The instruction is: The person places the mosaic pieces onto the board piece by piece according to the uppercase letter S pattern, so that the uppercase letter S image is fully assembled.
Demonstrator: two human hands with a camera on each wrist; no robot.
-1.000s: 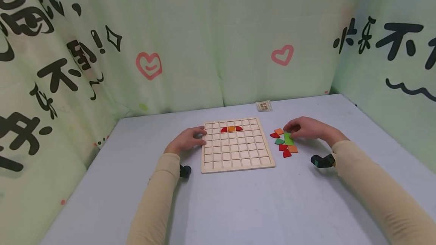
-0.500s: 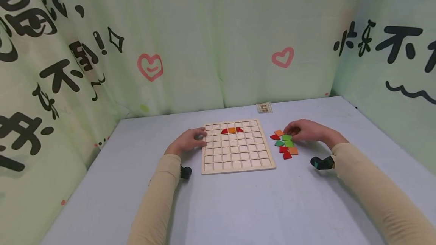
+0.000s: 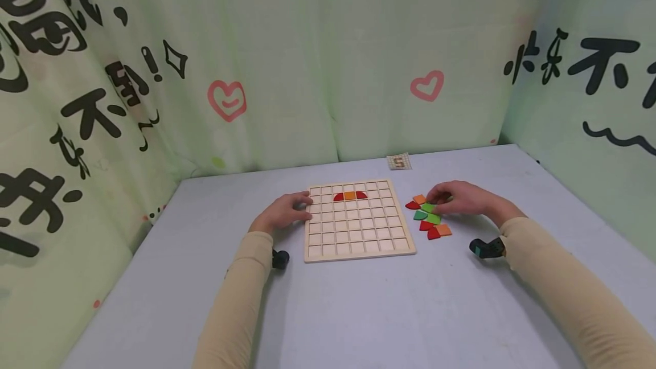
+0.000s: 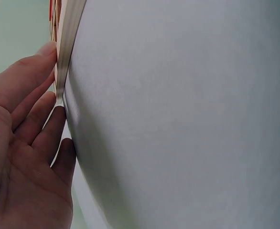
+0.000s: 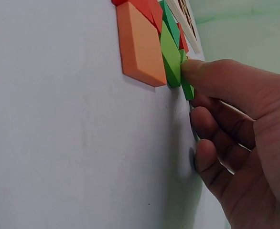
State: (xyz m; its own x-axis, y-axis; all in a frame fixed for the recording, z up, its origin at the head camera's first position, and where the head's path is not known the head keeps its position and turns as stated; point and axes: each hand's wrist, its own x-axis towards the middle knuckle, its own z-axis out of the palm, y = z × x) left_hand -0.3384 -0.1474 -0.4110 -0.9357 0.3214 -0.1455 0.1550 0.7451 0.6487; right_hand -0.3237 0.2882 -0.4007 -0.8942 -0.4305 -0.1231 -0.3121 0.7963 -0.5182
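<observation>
The right hand [image 3: 458, 198] pinches a flat bright-green block [image 5: 188, 88], the square pale-wood grid board [image 3: 355, 238] at its nine o'clock, relaxed left hand [image 3: 281, 211] touching it.

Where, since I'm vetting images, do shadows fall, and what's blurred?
Head view: soft shadows on the table beside the left sleeve and right sleeve. Left wrist view: a soft shadow beside the left hand. Right wrist view: a shadow beside the right hand; the curtain looks blurred.
</observation>
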